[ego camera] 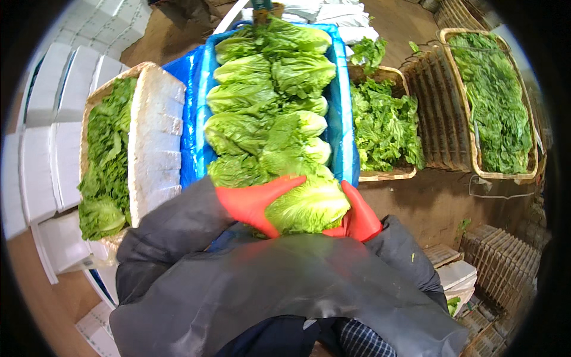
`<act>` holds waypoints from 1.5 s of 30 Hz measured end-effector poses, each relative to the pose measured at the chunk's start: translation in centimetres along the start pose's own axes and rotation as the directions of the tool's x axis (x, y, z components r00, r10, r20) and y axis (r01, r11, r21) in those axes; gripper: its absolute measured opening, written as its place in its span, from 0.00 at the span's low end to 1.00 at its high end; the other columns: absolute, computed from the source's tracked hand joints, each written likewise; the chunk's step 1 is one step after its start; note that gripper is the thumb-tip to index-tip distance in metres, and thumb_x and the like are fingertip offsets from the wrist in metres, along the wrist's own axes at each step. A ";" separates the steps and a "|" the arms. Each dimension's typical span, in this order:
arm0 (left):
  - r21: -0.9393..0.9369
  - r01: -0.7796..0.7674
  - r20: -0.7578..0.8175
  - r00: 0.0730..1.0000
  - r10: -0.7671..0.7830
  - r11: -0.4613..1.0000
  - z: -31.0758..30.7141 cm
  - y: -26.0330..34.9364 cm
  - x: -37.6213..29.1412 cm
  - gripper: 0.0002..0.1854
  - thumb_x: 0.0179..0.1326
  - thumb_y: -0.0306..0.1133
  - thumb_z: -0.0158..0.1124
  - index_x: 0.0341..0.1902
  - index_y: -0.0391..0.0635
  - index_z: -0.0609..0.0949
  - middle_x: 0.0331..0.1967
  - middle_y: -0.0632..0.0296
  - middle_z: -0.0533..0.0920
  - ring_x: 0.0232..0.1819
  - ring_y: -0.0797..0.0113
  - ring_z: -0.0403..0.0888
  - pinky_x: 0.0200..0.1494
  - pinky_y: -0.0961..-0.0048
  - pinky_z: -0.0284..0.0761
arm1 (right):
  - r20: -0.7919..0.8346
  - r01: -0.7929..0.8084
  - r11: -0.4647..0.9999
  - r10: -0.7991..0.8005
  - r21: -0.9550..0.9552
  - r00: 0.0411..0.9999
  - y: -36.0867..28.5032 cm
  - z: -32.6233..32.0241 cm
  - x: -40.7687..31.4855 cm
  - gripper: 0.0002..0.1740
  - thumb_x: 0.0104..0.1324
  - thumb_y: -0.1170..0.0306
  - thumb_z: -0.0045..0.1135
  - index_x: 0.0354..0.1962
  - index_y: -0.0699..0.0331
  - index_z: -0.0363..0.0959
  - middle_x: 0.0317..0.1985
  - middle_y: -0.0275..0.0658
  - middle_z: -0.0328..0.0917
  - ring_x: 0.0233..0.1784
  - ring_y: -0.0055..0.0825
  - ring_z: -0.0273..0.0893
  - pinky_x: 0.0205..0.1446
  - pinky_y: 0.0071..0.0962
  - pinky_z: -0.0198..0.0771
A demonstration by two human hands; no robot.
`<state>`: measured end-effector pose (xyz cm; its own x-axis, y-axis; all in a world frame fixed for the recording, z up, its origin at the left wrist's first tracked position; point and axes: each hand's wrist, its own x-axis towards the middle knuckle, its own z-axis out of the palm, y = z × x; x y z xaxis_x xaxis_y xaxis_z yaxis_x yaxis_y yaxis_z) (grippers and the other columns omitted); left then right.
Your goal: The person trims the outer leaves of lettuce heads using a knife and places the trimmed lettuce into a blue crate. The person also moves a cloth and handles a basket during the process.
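Observation:
Both my hands wear red rubber gloves and clasp one head of leafy lettuce (308,204) at the near end of a box. My left hand (256,201) lies on its left side, thumb over the top. On the right side, my right hand (357,214) grips it, with its fingertips partly hidden beneath the leaves. The box, lined with blue plastic film (346,111), holds two columns of lettuce heads (241,98) laid on their sides, with their pale bases mostly towards the long walls.
Left stands a worn foam box (156,138) beside loose greens (107,151), with white boxes (35,165) stacked beyond. At right are a crate of leaves (386,125), nested crates (441,111) and another full crate (495,107). More stacked crates (502,263) stand lower right.

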<state>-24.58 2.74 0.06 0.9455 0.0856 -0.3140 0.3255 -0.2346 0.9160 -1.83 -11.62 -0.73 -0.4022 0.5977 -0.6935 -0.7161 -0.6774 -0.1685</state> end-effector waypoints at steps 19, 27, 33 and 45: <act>0.334 -0.061 -0.306 0.937 0.169 0.941 -15.9 -15.1 16.6 0.50 0.40 0.33 0.74 0.71 0.55 0.60 0.64 0.47 0.66 0.67 0.50 0.61 0.67 0.61 0.59 | 0.315 0.512 -0.009 -0.798 -0.859 0.514 -21.4 -3.7 17.5 0.16 0.59 0.75 0.57 0.47 0.62 0.78 0.38 0.40 0.82 0.39 0.24 0.79 0.46 0.25 0.72; 0.390 -0.189 -0.413 0.839 0.355 0.901 -14.3 -19.5 17.8 0.44 0.46 0.42 0.70 0.68 0.49 0.63 0.63 0.50 0.67 0.64 0.49 0.65 0.66 0.58 0.60 | -0.007 0.514 0.621 -0.642 -0.592 0.767 -13.9 -5.7 22.4 0.16 0.66 0.67 0.50 0.43 0.74 0.73 0.40 0.47 0.78 0.37 0.34 0.80 0.41 0.29 0.78; 0.711 -0.057 -0.513 0.639 0.573 0.701 -18.2 -7.9 -2.2 0.39 0.53 0.42 0.66 0.68 0.48 0.62 0.68 0.53 0.61 0.69 0.58 0.58 0.64 0.57 0.61 | -0.247 0.457 0.717 -0.643 -0.526 0.724 -16.2 -11.9 25.9 0.21 0.69 0.59 0.49 0.44 0.71 0.69 0.40 0.43 0.74 0.36 0.37 0.77 0.35 0.38 0.79; -0.753 0.595 -0.657 -0.702 -0.275 0.283 -4.6 -22.4 -55.9 0.47 0.49 0.66 0.61 0.63 0.39 0.68 0.56 0.39 0.73 0.60 0.46 0.70 0.61 0.62 0.65 | -0.112 0.392 0.726 -0.538 -0.565 0.836 -20.5 -13.6 24.5 0.14 0.69 0.57 0.49 0.40 0.60 0.70 0.35 0.34 0.75 0.35 0.30 0.75 0.35 0.35 0.75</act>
<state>-84.72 7.64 -1.82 -0.7559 0.6410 0.1331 0.6507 0.7134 0.2600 10.72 11.05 -23.82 0.1127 0.8158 -0.5673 -0.3554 -0.5001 -0.7897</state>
